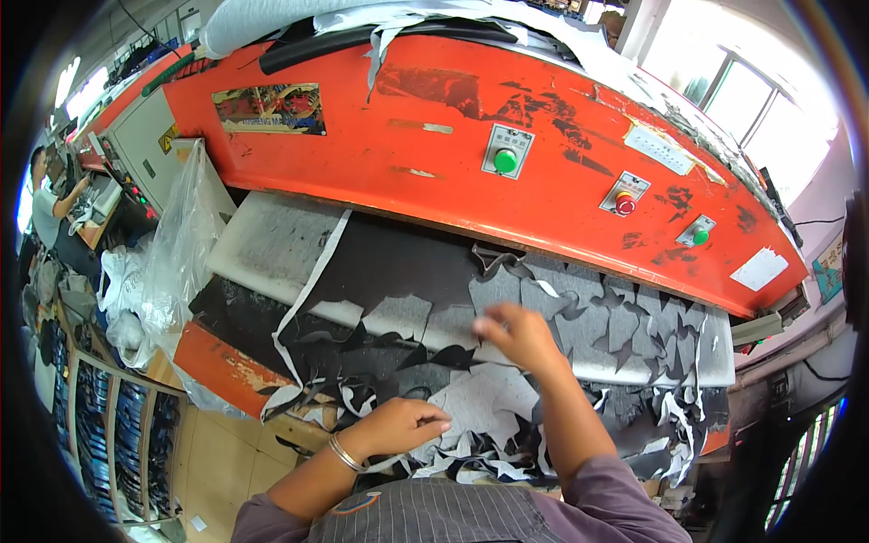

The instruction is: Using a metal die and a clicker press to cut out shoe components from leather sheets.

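While the hands [520,335] are apart, grey material [484,398] lies between them.

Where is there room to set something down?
The pale pad is bare at its left end, between plastic bag and white strip. The dark sheet is free at its far side, from strip to cut fabric. Crowded: the pad's right side, under that fabric, and the near edge, with scraps by the left hand.
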Demonstrator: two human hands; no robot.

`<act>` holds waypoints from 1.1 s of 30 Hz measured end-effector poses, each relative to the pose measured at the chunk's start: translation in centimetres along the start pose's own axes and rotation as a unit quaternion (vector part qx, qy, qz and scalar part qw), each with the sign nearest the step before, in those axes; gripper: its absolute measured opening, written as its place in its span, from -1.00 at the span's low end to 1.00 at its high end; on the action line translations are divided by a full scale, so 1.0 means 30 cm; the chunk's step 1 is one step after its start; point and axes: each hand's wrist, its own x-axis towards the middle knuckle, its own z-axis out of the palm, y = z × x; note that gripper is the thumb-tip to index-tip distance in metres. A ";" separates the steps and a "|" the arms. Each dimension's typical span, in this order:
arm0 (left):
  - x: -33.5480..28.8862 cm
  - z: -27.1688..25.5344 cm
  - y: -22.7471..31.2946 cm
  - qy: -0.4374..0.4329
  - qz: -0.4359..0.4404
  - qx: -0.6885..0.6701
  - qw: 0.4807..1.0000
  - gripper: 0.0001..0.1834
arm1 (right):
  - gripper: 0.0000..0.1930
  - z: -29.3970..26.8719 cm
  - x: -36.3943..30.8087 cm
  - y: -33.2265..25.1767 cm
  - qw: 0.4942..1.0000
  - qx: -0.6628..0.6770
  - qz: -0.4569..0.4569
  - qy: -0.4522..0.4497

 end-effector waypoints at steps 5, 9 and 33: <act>0.219 -0.075 0.022 0.019 0.041 -0.037 0.998 -0.72 | -0.57 0.166 0.401 0.149 0.935 -0.332 -0.020 0.121; 0.317 -0.108 -0.006 0.013 0.043 -0.135 0.990 -0.70 | -0.70 0.189 0.448 0.240 0.930 -0.354 -0.038 0.089; 0.149 0.027 -0.081 0.230 0.236 -0.031 0.944 -0.68 | -0.75 0.094 -0.371 -0.107 0.996 0.084 0.014 0.035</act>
